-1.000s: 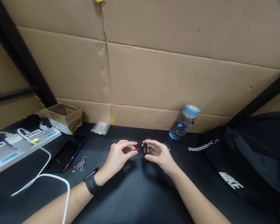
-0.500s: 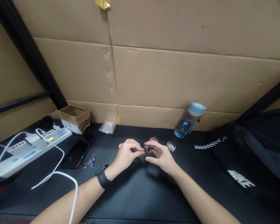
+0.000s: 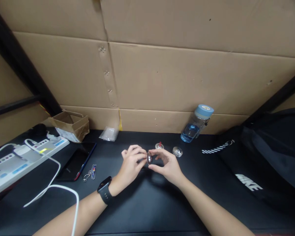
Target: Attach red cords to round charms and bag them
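Note:
Between my hands, a little above the table, a small domed metal disc (image 3: 149, 158), like a finger cymbal, stands on edge. My right hand (image 3: 168, 165) grips its rim between thumb and fingers. My left hand (image 3: 134, 161) is closed with its fingertips pressed together against the disc's left side; what they pinch there is hidden. On the table just beyond my right hand lie two similar shiny discs: one with a red loop (image 3: 159, 146) on top and a plain one (image 3: 177, 151) to its right.
A water bottle (image 3: 197, 123) leans against the cardboard wall (image 3: 186, 82). Leftward are a clear packet (image 3: 109, 133), an open carton (image 3: 72, 126), a tablet-like device (image 3: 76, 162), a keychain (image 3: 90, 173) and a power strip (image 3: 27, 164) with white cables. A black bag (image 3: 265, 157) stands at right.
The disc has turned, so its shiny domed face shows more. The red piece seen at my left fingertips is now out of sight. The view has shifted slightly.

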A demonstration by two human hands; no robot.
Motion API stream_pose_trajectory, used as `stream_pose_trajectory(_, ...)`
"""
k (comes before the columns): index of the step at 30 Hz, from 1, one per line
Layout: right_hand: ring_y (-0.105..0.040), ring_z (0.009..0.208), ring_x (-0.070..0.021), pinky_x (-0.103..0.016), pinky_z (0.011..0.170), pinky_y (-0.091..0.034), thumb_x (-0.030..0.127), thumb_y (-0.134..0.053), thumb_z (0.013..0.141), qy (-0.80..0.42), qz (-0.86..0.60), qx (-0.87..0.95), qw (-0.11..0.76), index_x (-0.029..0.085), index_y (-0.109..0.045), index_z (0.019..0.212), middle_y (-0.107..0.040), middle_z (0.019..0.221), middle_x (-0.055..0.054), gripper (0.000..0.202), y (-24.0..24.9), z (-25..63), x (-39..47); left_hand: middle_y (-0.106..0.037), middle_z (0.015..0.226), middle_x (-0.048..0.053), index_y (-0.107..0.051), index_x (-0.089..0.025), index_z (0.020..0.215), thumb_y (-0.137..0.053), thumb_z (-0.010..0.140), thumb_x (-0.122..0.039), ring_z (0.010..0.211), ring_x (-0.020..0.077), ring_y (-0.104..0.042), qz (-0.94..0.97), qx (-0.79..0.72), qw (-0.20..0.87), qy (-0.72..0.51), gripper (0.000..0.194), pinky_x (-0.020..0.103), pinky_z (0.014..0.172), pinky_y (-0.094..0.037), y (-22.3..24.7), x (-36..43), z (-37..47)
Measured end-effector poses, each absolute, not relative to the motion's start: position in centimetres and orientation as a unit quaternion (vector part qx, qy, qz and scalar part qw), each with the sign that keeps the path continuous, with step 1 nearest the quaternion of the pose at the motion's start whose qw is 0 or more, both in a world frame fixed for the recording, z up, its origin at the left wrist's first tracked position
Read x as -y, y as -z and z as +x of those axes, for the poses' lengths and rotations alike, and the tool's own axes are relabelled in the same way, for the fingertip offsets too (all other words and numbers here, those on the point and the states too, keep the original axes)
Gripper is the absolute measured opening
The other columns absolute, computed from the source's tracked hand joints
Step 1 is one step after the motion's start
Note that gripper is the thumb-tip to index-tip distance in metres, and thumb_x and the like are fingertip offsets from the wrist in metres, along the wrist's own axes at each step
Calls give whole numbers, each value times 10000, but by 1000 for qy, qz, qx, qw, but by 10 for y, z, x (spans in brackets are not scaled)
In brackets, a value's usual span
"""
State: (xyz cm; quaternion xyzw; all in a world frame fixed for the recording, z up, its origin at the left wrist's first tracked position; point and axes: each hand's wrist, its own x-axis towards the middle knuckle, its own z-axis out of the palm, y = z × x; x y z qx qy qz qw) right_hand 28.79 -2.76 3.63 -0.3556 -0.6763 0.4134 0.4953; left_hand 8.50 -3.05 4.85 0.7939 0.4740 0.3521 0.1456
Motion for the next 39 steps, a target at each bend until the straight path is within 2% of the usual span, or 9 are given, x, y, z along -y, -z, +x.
stream_pose_trajectory(16, -709, 1072, -265, -389, 863, -552, 270, -945, 631, -465, -345, 644, 500, 247, -725, 1097, -767, 1163, -87, 516, -37, 289, 26, -734, 990, 11, -752, -265, 820, -663, 949, -269, 1057, 236, -563, 779, -454, 174, -396, 156, 404, 867, -301, -47, 33, 86)
stream_pose_trajectory(22, -702, 1143, -308, -425, 931, -559, 304, -954, 602, -480, -377, 633, 475, 212, -725, 928, -784, 1089, -100, 409, -32, 287, 25, -755, 962, 18, -739, -265, 873, -616, 983, -233, 1119, 261, -547, 821, -427, 12, -378, 168, 445, 866, -237, -47, 36, 83)
stream_pose_trajectory(27, -716, 1105, -288, -451, 1005, -544, 359, -919, 659, -499, -373, 635, 457, 207, -731, 922, -759, 1167, -115, 358, -37, 288, 26, -759, 972, 26, -736, -266, 874, -610, 990, -255, 1120, 265, -544, 821, -433, -22, -373, 172, 457, 856, -227, -47, 35, 83)
stream_pose_trajectory(31, -715, 1061, -240, -411, 973, -551, 416, -746, 870, -509, -351, 649, 443, 210, -742, 940, -727, 1215, -110, 217, -38, 291, 24, -759, 976, 24, -745, -279, 893, -616, 989, -271, 1100, 258, -549, 813, -441, -30, -379, 162, 458, 860, -228, -46, 33, 84)
stream_pose_trajectory(36, -688, 1059, -236, -390, 957, -537, 430, -659, 939, -431, -376, 700, 428, 221, -747, 901, -713, 1173, -98, 230, -37, 294, 22, -763, 990, 27, -736, -269, 878, -607, 996, -279, 1128, 261, -548, 831, -428, -40, -354, 175, 468, 890, -226, -48, 36, 84)
stream_pose_trajectory(39, -661, 1099, -240, -408, 1014, -494, 399, -604, 978, -371, -377, 752, 394, 227, -737, 906, -692, 1192, -97, 230, -42, 296, 23, -759, 986, 22, -720, -262, 881, -589, 1006, -263, 1128, 254, -559, 841, -415, -50, -343, 181, 466, 898, -226, -50, 37, 83)
